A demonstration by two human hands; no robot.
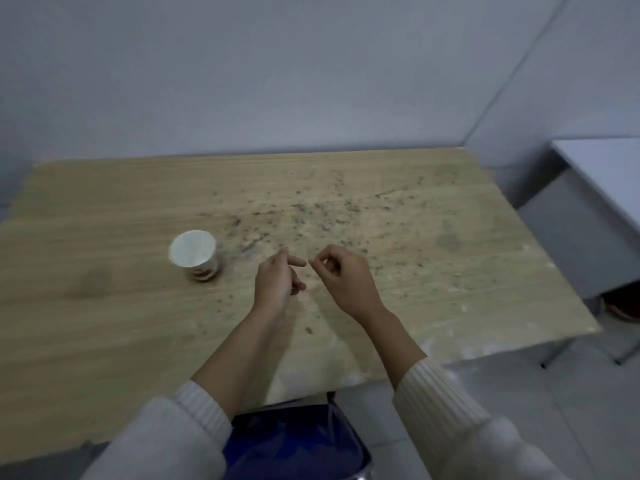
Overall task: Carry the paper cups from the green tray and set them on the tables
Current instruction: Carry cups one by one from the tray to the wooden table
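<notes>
A white paper cup (pixel 194 254) with a brown pattern near its base stands upright on the wooden table (pixel 104 323), left of centre. My left hand (pixel 277 282) hovers just right of the cup, apart from it, fingers loosely spread and holding nothing. My right hand (pixel 346 278) is beside the left one over the table's middle, fingers curled in with thumb and forefinger nearly touching, nothing visible in it. The green tray is out of view.
Dark specks and stains cover the table's middle and far right. A blue chair seat (pixel 298 441) sits under the near edge. A white table (pixel 606 174) stands at the right, with a tiled floor gap between. A grey wall lies behind.
</notes>
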